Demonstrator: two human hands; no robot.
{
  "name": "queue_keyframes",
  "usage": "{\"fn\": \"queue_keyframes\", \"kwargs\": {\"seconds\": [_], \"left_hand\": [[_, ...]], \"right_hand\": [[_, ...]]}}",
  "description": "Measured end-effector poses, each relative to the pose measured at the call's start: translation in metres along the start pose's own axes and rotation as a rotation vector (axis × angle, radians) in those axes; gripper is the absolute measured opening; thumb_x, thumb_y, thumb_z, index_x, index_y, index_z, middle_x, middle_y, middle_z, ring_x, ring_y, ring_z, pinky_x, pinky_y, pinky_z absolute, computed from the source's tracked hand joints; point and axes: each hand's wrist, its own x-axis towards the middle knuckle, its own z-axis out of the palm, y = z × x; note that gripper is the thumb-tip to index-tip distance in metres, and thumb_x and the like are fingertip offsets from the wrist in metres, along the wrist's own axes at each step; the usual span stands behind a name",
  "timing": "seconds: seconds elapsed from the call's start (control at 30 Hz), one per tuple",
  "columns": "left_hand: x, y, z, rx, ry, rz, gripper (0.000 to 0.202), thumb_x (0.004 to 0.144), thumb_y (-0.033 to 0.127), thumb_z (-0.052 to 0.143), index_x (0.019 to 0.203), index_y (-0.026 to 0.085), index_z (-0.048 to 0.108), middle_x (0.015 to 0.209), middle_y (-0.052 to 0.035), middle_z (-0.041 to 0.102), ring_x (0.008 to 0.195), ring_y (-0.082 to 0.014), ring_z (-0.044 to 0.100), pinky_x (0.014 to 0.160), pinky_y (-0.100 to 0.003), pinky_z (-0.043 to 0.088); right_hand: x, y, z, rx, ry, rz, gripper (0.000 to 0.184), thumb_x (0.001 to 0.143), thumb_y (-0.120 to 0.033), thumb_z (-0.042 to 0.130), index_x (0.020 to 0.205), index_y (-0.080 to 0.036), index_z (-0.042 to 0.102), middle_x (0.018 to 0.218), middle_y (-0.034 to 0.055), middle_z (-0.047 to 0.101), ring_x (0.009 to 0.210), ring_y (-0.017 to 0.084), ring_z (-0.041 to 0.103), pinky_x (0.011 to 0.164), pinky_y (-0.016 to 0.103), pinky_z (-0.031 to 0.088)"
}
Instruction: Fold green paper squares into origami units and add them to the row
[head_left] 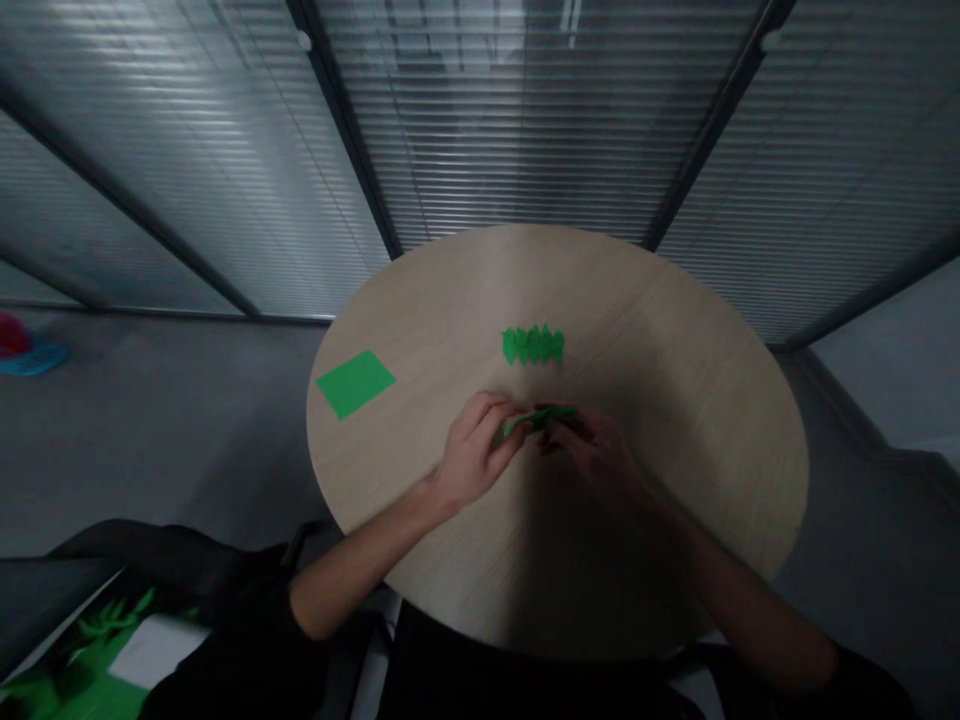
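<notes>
Black sleeves (259, 625) lead to left hand (476, 450) and right hand (598, 450), each grip pinching a slim, bent green paper (555, 413)

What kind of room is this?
It looks like an office or a small meeting room, though I can't be sure. You can see slatted blinds between dark frames, a round table and a plain grey floor.

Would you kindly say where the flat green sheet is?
In the head view, the green sheet lies on the table near its left edge, left of the left hand.
</notes>
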Motion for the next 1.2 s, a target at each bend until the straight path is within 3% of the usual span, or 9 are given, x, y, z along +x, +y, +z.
{"fn": "queue_keyframes", "kwargs": {"seconds": [0.23,0.4,0.6,1.03,1.2], "left_hand": [[0.0,0.001,0.003,-0.078,-0.059,-0.018,0.011,0.1,0.018,0.056,0.109,0.016,0.062,0.1,-0.0088,0.065,0.091,-0.0194,0.062,0.077,-0.032,0.054],[0.004,0.009,0.005,-0.164,-0.036,-0.173,0.004,0.099,0.018,0.058,0.099,0.017,0.063,0.086,-0.0033,0.062,0.078,-0.0154,0.06,0.071,-0.028,0.051],[0.004,0.01,0.013,-0.292,0.01,-0.342,0.007,0.097,0.022,0.061,0.091,0.018,0.062,0.079,-0.0005,0.057,0.07,-0.0131,0.054,0.064,-0.026,0.045],[0.007,0.01,0.012,-0.366,-0.013,-0.418,0.008,0.094,0.021,0.064,0.087,0.017,0.061,0.076,0.0001,0.056,0.069,-0.0131,0.052,0.065,-0.027,0.043],[0.007,0.012,0.01,-0.313,-0.001,-0.33,0.007,0.094,0.016,0.06,0.087,0.017,0.06,0.08,-0.001,0.056,0.073,-0.0141,0.054,0.066,-0.026,0.044]], "right_hand": [[-0.005,-0.002,0.008,-0.054,0.085,-0.068,0.032,0.082,-0.038,0.075,0.109,-0.021,0.073,0.088,0.0048,0.076,0.071,0.018,0.072,0.069,0.036,0.063],[-0.003,-0.002,0.01,0.003,0.203,-0.105,0.039,0.075,-0.035,0.083,0.104,-0.023,0.061,0.084,0.0015,0.073,0.067,0.017,0.07,0.068,0.035,0.062],[-0.002,-0.002,0.011,-0.073,0.237,-0.112,0.024,0.076,-0.034,0.08,0.087,-0.022,0.063,0.078,0.0016,0.069,0.066,0.017,0.068,0.063,0.032,0.059],[-0.004,0.003,0.01,-0.183,0.225,-0.169,0.016,0.081,-0.036,0.075,0.089,-0.022,0.072,0.085,0.0029,0.074,0.072,0.018,0.072,0.069,0.033,0.06],[-0.006,0.0,0.01,-0.216,0.21,-0.189,0.014,0.082,-0.035,0.076,0.089,-0.022,0.073,0.086,0.0034,0.076,0.074,0.02,0.074,0.071,0.034,0.062]]}}
